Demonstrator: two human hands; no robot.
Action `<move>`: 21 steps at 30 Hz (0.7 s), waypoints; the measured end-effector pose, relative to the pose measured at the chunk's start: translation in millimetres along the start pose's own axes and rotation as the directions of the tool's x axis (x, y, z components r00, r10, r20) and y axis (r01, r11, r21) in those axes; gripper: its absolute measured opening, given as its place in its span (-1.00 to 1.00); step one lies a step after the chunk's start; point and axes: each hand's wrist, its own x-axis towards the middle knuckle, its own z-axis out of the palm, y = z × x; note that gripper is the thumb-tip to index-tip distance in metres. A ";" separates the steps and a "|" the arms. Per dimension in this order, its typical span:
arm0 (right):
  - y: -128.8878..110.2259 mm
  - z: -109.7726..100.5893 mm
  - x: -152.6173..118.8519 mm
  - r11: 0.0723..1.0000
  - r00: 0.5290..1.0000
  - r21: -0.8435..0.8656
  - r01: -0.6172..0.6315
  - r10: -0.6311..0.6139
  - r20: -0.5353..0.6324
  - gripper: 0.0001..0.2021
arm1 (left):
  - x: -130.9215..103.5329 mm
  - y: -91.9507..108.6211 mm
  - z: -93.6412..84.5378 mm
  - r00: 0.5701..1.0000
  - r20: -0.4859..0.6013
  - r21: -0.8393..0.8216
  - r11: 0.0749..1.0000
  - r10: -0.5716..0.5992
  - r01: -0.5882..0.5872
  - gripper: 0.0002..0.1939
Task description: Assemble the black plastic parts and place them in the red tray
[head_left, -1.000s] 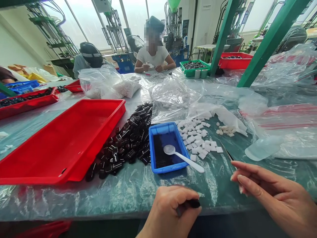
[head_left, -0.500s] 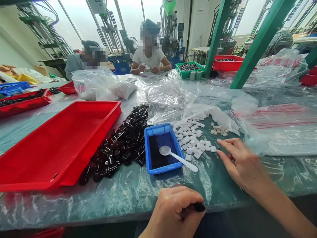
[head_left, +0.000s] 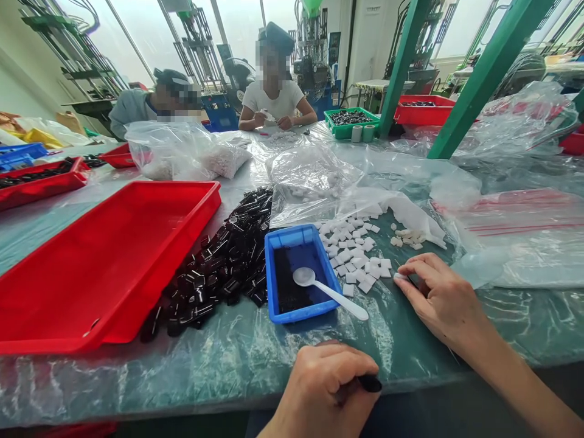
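Note:
At the table's front edge my left hand (head_left: 326, 386) is closed around a small black piece (head_left: 369, 382), its rounded dark end showing past the thumb. My right hand (head_left: 438, 292) pinches a small white square (head_left: 401, 277) between thumb and fingertips. A thin, dark, needle-like tool also lies in that hand, mostly hidden by the fingers. Just left of those fingertips spread loose white squares (head_left: 360, 264). Beside them stands a blue tray (head_left: 268, 274) with dark powder-like material in it, and a white spoon (head_left: 335, 295) rests across it.
Glossy black pieces (head_left: 228, 261) are heaped between the blue tray and a large red tray (head_left: 114, 255). Small off-white bits (head_left: 407, 237) lie beyond my right hand. Plastic bags (head_left: 524, 237) cover the right side. A green post (head_left: 488, 79) slants overhead. Two people sit across the table.
My right fingertips have closed on a white square from the near edge of the spread and drawn slightly away from it. My left hand keeps its hold on the black piece.

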 end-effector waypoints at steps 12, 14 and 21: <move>-26.0 -32.1 -27.8 0.940 0.999 0.339 -0.031 0.044 -0.031 -0.98 | -0.3 1.4 0.0 0.998 -0.008 -0.018 0.998 -0.056 0.056 -0.84; -31.2 -36.0 -31.6 0.927 1.000 0.375 -0.019 0.025 -0.009 -0.95 | -0.6 1.5 0.7 0.997 0.005 -0.014 0.997 -0.071 0.072 -0.83; -60.9 -41.4 -45.8 0.774 0.998 0.634 0.003 -0.038 0.042 -0.82 | -2.8 1.9 1.5 0.998 0.025 0.033 0.998 -0.055 0.054 -0.79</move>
